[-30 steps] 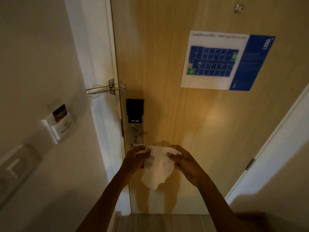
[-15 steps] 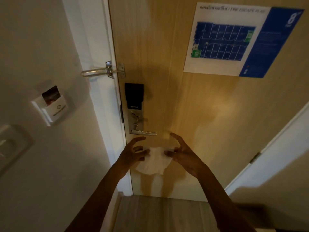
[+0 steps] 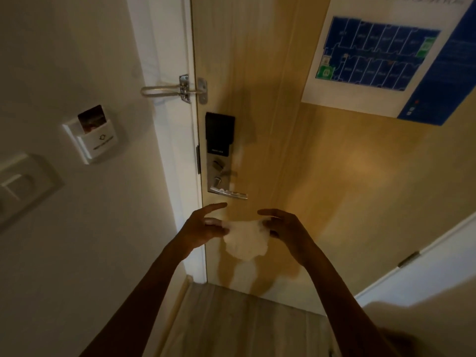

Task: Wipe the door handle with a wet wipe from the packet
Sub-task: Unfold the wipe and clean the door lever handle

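Below the door handle (image 3: 228, 192), both bare hands hold a white wet wipe (image 3: 246, 239) stretched between them in front of the wooden door (image 3: 296, 176). The left hand (image 3: 203, 228) pinches the wipe's left upper edge between thumb and lower fingers (image 3: 215, 222), while its index finger points out straight toward the handle, clear of the cloth. The right hand (image 3: 286, 228) grips the wipe's right upper edge, fingers curled and closed on it, with the thumb stretched out to the left above the cloth. The wipe hangs slack and crumpled below the two grips, not touching the handle, and its shadow falls on the door beneath it.

The handle is a silver lever pointing right from a metal lock plate (image 3: 219, 173), which carries a black reader panel (image 3: 219, 132) just above the handle. Higher up than the handle, a metal swing guard (image 3: 177, 90) bridges the door edge and the white frame (image 3: 175, 124). Left of the handle, on the wall, a key card holder (image 3: 94, 136) has a card in its slot, and a light switch (image 3: 23, 186) sits lower and farther left. Up and to the right of the handle, a blue-and-white floor plan notice (image 3: 386, 57) is fixed to the door. Wood-look floor (image 3: 244, 320) lies below.
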{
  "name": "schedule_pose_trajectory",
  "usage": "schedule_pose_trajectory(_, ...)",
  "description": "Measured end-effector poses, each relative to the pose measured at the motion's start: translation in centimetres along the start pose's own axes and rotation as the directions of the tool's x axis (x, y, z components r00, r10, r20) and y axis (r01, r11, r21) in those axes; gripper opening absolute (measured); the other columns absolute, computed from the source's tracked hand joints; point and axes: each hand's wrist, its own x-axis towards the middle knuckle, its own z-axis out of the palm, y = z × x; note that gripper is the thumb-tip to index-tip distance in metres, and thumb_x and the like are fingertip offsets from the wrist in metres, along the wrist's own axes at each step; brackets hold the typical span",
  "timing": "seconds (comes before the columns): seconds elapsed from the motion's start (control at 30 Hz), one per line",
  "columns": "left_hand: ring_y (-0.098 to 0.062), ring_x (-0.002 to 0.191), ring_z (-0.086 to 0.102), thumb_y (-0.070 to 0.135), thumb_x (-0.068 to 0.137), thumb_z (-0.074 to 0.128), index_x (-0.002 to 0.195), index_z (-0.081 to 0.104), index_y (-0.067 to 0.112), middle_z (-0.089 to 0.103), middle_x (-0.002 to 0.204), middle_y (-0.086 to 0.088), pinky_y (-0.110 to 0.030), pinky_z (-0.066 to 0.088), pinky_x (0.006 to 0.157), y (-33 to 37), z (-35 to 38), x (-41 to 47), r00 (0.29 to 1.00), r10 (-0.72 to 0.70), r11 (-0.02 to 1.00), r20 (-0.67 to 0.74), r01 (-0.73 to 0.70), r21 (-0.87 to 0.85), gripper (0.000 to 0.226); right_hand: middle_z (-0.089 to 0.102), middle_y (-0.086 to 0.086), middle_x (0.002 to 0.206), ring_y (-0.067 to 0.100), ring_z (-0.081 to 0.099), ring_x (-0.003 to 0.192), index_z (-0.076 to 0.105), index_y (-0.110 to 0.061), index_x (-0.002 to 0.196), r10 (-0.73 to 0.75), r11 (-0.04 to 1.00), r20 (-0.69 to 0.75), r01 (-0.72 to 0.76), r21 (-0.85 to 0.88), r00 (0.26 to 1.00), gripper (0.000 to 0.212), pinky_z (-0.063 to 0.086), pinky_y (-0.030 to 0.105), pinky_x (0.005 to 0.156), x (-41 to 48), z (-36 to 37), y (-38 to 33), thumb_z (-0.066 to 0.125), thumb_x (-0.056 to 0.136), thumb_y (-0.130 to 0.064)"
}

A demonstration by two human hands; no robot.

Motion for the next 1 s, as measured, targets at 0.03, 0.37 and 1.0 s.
schedule_pose_trajectory(0.03, -0.02, 0.095, 0.07, 0.013, 0.07, 0.081, 0.12, 0.061, 0.03, 0.075, 0.094, 0.001, -0.043, 0.051, 0.098, -0.2, -0.2, 0.0, 1.0, 0.002, 1.0, -0.019, -0.002, 0.01, 0.056, 0.07, 0.014, 0.107, 0.027, 0.067, 0.1, 0.071, -0.02, 0.107, -0.006, 1.0, -0.002, 0.006, -0.022, 1.0, 0.028, 0.054, 0.04, 0.092, 0.3, 0.1, 0.1, 0.057, 0.091, -0.002)
schedule_pose_trajectory(0.37, -0.017, 0.08, 0.072, 0.019, 0.076, 0.078, 0.094, 0.077, 0.009, 0.076, 0.088, -0.006, -0.033, 0.059, 0.082, -1.2, -2.4, 2.6, 0.982, 0.162, 0.944, -0.099, -0.125, 0.306, 0.02, 0.072, -0.007, 0.082, -0.001, 0.066, 0.073, 0.077, -0.019, 0.095, -0.143, 0.897, -0.088, 0.092, -0.432, 0.986, 0.02, 0.049, 0.008, 0.064, 2.9, 1.5, 1.3, 0.08, 0.076, -0.019)
schedule_pose_trajectory(1.0, -0.009, 0.07, 0.069, 0.035, 0.08, 0.072, 0.084, 0.077, 0.012, 0.075, 0.078, -0.001, -0.02, 0.053, 0.073, -0.9, -6.4, 11.2, 0.931, 0.32, 0.874, -0.177, -0.218, 0.434, 0.023, 0.066, -0.008, 0.066, 0.002, 0.059, 0.06, 0.069, -0.024, 0.069, -0.416, 0.777, -0.387, 0.102, -0.621, 0.823, 0.014, 0.039, 0.005, 0.057, 11.4, 4.5, 0.8, 0.078, 0.078, -0.03)
